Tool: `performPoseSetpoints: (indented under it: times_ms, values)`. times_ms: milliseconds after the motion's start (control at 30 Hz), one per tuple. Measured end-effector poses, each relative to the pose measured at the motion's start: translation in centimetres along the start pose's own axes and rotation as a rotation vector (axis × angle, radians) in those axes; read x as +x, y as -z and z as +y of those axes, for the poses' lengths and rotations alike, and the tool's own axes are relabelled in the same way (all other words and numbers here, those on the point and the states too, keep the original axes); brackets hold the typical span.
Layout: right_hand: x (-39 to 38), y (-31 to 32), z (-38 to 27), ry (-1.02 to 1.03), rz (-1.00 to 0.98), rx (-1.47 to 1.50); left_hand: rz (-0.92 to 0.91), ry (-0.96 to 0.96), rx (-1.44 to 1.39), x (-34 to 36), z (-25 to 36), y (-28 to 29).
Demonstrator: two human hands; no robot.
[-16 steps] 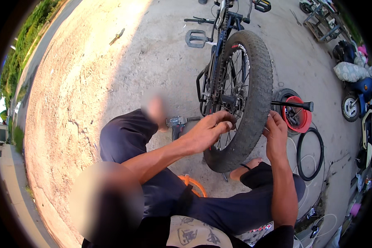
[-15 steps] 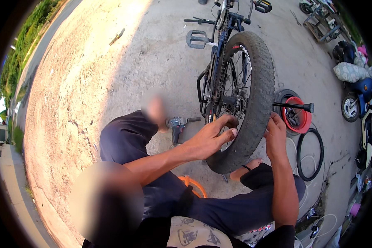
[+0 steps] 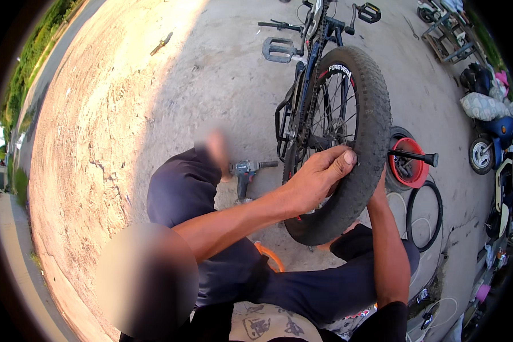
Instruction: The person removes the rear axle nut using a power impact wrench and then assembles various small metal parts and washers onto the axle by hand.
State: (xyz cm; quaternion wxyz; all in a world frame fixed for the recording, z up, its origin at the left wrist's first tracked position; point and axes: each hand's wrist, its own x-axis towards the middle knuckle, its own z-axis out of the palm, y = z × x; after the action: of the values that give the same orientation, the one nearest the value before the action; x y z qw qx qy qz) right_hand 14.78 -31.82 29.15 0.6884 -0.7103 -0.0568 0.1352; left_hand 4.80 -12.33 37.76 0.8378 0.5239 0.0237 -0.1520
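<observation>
A dark bicycle frame [image 3: 305,80] with pedals, chain and a fat black rear tire [image 3: 370,108] fills the upper middle of the head view. My left hand [image 3: 319,179] grips the inner edge of the tire at the rim, thumb pressed on the sidewall. Behind the tire's right side is my right hand [image 3: 375,191], its fingers mostly hidden by the rubber. A black bar [image 3: 410,157] sticks out right of the tire. On the ground left of the wheel lies a cordless impact driver [image 3: 244,176].
A red bowl of metal parts [image 3: 419,174] sits right of the wheel, above a black rubber ring [image 3: 439,214]. An orange hose [image 3: 275,256] lies between my legs. A blue scooter [image 3: 499,128] and a metal cart [image 3: 450,40] stand at right; a small tool [image 3: 161,44] lies upper left.
My left hand has moved right and up onto the tire's edge. My right hand has slipped further behind the tire. The wheel appears slightly further right in the view.
</observation>
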Motion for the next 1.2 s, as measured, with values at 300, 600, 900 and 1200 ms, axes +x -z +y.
performPoseSetpoints:
  times_ms: [300,600,900,1200]
  values:
    - [-0.5,-0.7,-1.5,0.047,-0.033,-0.185,0.015,-0.107,0.143,-1.1,-0.9,-0.2]
    - [0.1,0.2,-0.6,0.037,-0.089,-0.386,0.028,-0.054,0.076,-1.6,-0.9,0.1]
    - [-1.6,-0.2,-3.1,0.014,-0.039,-0.26,0.299,-0.249,0.172,-1.5,-1.5,3.0]
    - [-3.3,-0.4,-4.3,-0.001,-0.001,-0.185,0.33,0.618,0.66,-4.8,-24.0,12.7]
